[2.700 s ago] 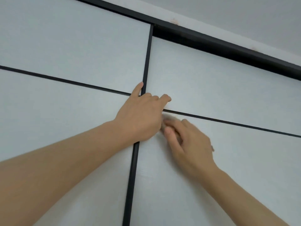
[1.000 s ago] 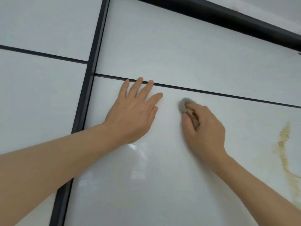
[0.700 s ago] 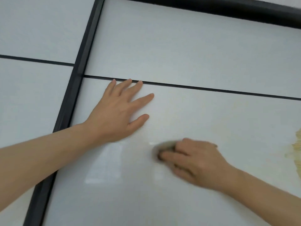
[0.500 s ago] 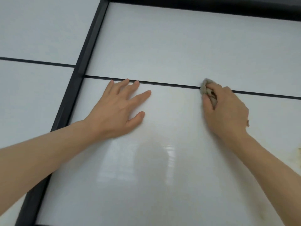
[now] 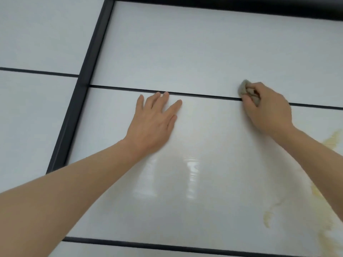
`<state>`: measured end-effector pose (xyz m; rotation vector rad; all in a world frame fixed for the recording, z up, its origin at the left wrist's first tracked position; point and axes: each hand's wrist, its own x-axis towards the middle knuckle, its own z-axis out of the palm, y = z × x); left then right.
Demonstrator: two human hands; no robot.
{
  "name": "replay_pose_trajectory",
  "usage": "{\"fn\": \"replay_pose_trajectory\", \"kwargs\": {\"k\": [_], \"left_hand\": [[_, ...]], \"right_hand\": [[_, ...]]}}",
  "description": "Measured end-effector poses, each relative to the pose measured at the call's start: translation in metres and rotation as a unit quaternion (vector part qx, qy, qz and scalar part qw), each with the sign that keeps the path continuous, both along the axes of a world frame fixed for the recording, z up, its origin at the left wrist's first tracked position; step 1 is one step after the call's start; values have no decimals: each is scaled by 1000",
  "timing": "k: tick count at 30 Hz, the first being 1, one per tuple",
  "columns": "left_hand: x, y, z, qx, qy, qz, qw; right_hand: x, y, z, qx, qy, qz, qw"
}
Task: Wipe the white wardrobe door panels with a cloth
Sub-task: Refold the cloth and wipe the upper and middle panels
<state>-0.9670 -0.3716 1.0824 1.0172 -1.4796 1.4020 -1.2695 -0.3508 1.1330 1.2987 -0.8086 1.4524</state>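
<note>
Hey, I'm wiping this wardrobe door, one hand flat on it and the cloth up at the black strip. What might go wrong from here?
1. The left hand rests flat on the glossy lower panel, so it may leave fresh prints.
2. The cloth is wadded small in the right hand; knuckles may rub the divider strip.
3. The yellowish stain lies apart from the cloth and could be missed or smeared.

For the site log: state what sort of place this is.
Probably a home room, right up against a built-in wardrobe: glossy white door panels divided by thin black frame strips. The right hand rubs a small crumpled grey cloth on them.
</note>
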Motion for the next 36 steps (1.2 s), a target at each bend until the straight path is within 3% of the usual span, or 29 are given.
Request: {"fn": "replay_pose_trajectory", "kwargs": {"k": [1, 3, 6, 9, 11, 12, 14, 17, 18, 20, 22, 24, 25, 27, 29, 30, 32, 34, 36], "left_hand": [[-1, 0, 2, 1, -2, 2, 1000], [0, 0, 3, 0, -3, 6, 1000], [3, 1, 2, 4, -7, 10, 1000], [3, 7, 2, 28, -11, 15, 999], [3, 11, 3, 44, -16, 25, 999], [4, 13, 3, 50, -19, 32, 998], [2, 16, 5, 55, -27, 39, 997], [-1, 17, 4, 51, -25, 44, 997], [-1, 17, 6, 44, -28, 43, 998], [-1, 16, 5, 34, -29, 37, 998], [-2, 15, 6, 35, -36, 35, 998], [-2, 14, 5, 34, -36, 38, 998], [0, 13, 6, 30, -34, 41, 998], [1, 12, 7, 25, -42, 34, 998], [2, 11, 8, 18, -47, 29, 998], [1, 12, 9, 19, -44, 26, 999], [-4, 14, 6, 33, -22, 15, 999], [-14, 17, 3, 51, -1, 2, 999], [-33, 21, 3, 60, 13, -8, 998]], "right_hand": [[1, 2, 5, 28, -84, 22, 996], [32, 2, -19, 28, -91, 7, 995], [87, -5, -111, 17, 143, 14, 989], [102, 8, -204, 122, 443, 7, 888], [89, 11, -213, 125, 536, -23, 834], [79, 8, -199, 102, 548, -42, 829], [57, 3, -147, 34, 483, -73, 872], [28, 17, -53, 5, 175, -61, 983], [21, 18, -30, 14, 64, -28, 997], [28, 17, -21, 35, -95, 57, 993], [57, 11, -53, 27, -119, 62, 991], [89, 0, -130, 23, 64, 65, 996], [102, 0, -176, 56, 210, 42, 975], [90, 7, -235, 108, 443, -6, 890], [58, 10, -222, 108, 511, -24, 852], [42, 9, -197, 85, 501, -44, 860], [8, 7, -128, 24, 374, -67, 925], [-24, 17, -59, 18, 132, -70, 989], [-42, 18, -30, 44, -105, 25, 993]]}}
